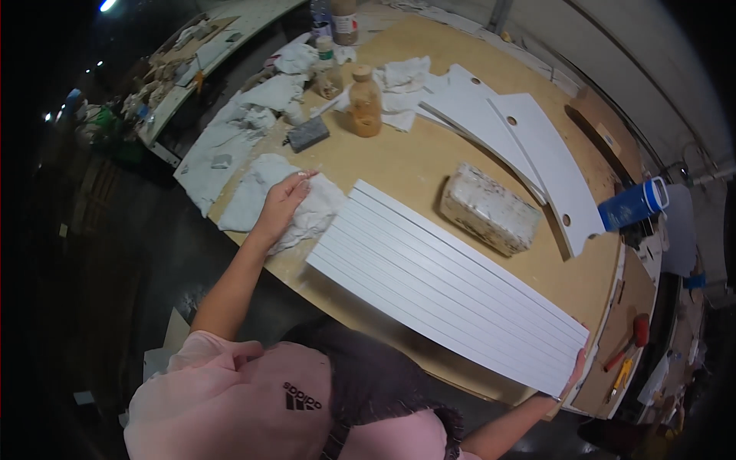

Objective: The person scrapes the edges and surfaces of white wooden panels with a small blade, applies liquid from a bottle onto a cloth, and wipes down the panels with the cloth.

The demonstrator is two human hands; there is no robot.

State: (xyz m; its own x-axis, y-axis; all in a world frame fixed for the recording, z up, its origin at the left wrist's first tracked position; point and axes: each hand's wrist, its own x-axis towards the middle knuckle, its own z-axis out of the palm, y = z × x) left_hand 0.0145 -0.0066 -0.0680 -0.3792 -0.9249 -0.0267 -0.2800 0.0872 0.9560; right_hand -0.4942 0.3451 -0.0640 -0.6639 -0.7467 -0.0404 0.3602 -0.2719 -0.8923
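A long white panel [445, 287] with parallel grooves slants across the near side of the table, its near edge out past the table's edge. My right hand [573, 374] grips its right end, with part of the fingers hidden under the board. Beyond the panel's left end, my left hand [285, 205] is closed on a crumpled white cloth [318, 211]; its fingers are pressed together, and the grip is partly hidden. Behind the panel sits a block [491, 208] wrapped in stained whitish covering.
Curved white boards with holes [529, 146] lie at the far right beside a blue bottle [633, 204]. A brown bottle [365, 107], a grey sanding block [308, 134] and more rags [402, 75] stand farther back. A yellow cutter [622, 376] lies at the right.
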